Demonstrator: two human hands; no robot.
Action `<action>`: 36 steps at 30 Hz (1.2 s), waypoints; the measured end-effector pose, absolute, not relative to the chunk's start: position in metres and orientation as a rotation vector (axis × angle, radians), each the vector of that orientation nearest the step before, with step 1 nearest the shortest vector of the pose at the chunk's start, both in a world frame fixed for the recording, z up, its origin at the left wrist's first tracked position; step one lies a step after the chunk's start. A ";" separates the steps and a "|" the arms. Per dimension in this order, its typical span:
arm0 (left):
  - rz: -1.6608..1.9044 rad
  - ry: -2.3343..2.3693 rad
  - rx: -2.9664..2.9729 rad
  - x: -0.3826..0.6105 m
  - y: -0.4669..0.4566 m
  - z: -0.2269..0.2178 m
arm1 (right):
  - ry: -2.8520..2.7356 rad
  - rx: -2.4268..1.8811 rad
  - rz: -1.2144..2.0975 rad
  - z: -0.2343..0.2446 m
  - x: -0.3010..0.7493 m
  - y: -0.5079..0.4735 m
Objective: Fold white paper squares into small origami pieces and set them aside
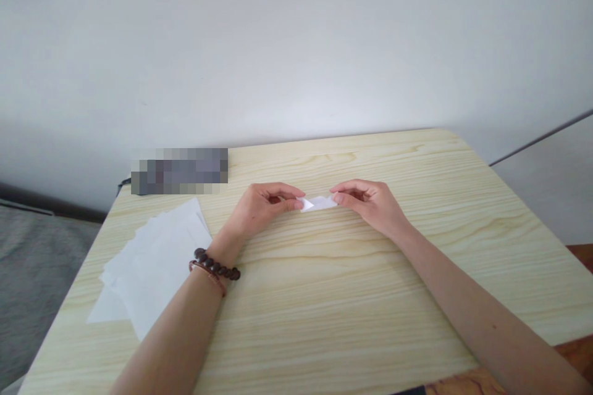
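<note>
A small folded piece of white paper (320,202) stretches between my two hands, over the middle of the wooden table. My left hand (269,205) pinches its left end between thumb and fingers, where a pointed white flap shows. At the other end, my right hand (364,200) grips the paper with thumb and forefinger. The paper's lower edge is close to the tabletop; whether it touches, I cannot tell. Dark beads and a thin reddish bracelet circle my left wrist.
A loose stack of white paper sheets (160,259) lies on the table's left side, partly behind my left forearm. Beyond it, a blurred-out dark object (180,171) sits near the back left corner. The light wooden table (333,296) meets a white wall (296,43) at its back.
</note>
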State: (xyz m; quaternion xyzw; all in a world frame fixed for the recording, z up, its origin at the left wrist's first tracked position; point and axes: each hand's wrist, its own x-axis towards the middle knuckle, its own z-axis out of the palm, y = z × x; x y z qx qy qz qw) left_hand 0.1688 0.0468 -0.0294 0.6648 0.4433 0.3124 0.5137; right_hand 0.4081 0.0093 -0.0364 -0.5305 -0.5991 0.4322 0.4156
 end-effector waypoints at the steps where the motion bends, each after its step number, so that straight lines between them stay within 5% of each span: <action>1: 0.747 1.061 1.605 0.169 0.047 -0.030 | -1.537 -1.334 1.054 -0.037 0.408 0.009; 10: 0.861 1.238 1.874 0.174 0.043 -0.030 | -1.669 -1.273 0.602 -0.041 0.405 0.007; 22: 0.797 1.209 2.254 0.178 0.046 -0.037 | -1.533 -1.483 0.575 -0.046 0.421 0.014; 36: 0.662 1.268 2.548 0.193 0.036 -0.034 | -1.077 -1.787 0.354 -0.050 0.610 0.055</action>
